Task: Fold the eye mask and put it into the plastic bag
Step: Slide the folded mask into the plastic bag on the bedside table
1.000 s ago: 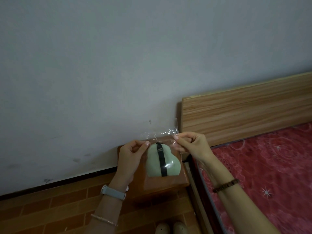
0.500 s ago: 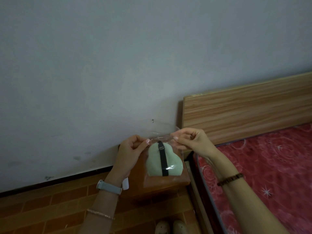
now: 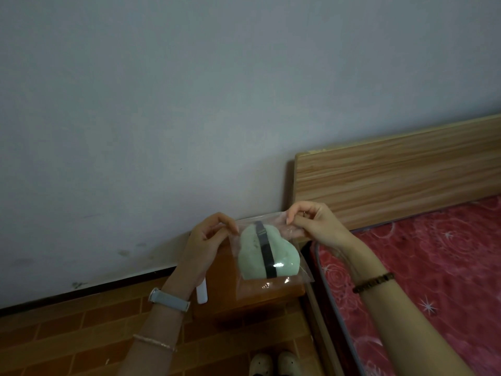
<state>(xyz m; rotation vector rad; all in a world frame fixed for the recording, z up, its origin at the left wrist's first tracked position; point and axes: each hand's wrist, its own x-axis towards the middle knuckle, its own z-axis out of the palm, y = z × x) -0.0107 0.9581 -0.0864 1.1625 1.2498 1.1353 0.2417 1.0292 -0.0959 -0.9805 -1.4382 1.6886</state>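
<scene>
A pale green eye mask (image 3: 254,256), folded in half with its black strap running down the front, sits inside a clear plastic bag (image 3: 282,280). The bag hangs in the air in front of the wall. My left hand (image 3: 208,240) pinches the bag's top left corner. My right hand (image 3: 314,221) pinches the top right corner, with the top edge stretched between both hands.
Below the bag stands a small brown wooden stool (image 3: 252,297) with a white stick-shaped object (image 3: 202,293) at its left edge. A bed with a red patterned cover (image 3: 423,280) and wooden headboard (image 3: 393,180) lies to the right. Brick-pattern floor (image 3: 67,335) and pale shoes (image 3: 273,363) are below.
Both hands have risen a little with the bag. The loose flap that stuck up above the bag's mouth now lies flat along the top edge.
</scene>
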